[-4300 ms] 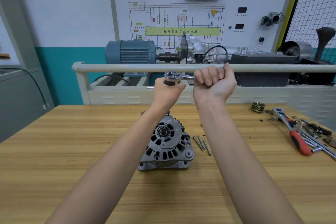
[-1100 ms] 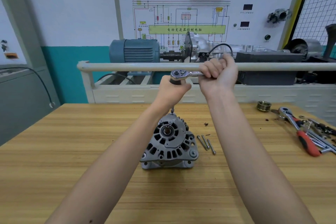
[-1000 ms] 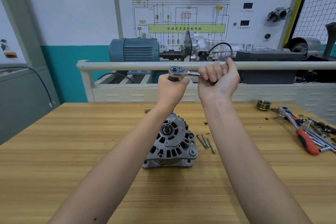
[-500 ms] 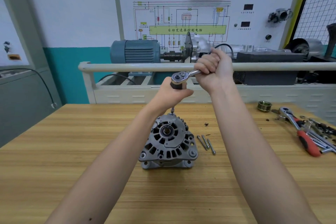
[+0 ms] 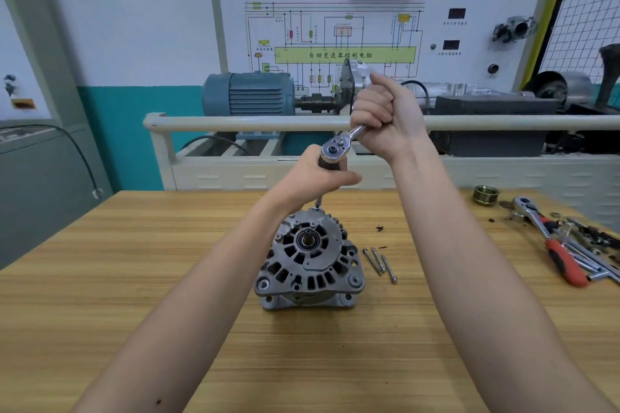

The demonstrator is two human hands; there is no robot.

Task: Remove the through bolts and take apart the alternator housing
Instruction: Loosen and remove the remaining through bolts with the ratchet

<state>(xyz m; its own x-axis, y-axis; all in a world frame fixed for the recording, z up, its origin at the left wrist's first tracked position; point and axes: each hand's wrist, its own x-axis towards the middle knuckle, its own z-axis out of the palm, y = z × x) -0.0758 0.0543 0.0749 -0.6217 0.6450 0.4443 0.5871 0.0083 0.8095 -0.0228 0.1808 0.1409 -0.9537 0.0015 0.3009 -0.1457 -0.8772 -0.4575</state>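
Note:
The grey alternator (image 5: 310,261) stands on the wooden table (image 5: 134,278), shaft end up. A ratchet wrench (image 5: 337,146) with a long extension reaches down to a bolt at the housing's far edge. My left hand (image 5: 317,176) grips the extension just under the ratchet head. My right hand (image 5: 385,121) holds the ratchet handle in a fist, up and to the right of the head. Three removed through bolts (image 5: 380,261) lie on the table just right of the alternator.
A red-handled ratchet (image 5: 550,245), loose sockets and metal tools lie at the table's right edge, with a grooved pulley (image 5: 485,194) behind them. A white rail (image 5: 235,122) and a training bench with a blue motor (image 5: 248,94) stand behind the table.
My right hand has swung the ratchet handle from pointing right to pointing away and up-right. My left hand stays on the extension. The alternator and loose bolts have not moved.

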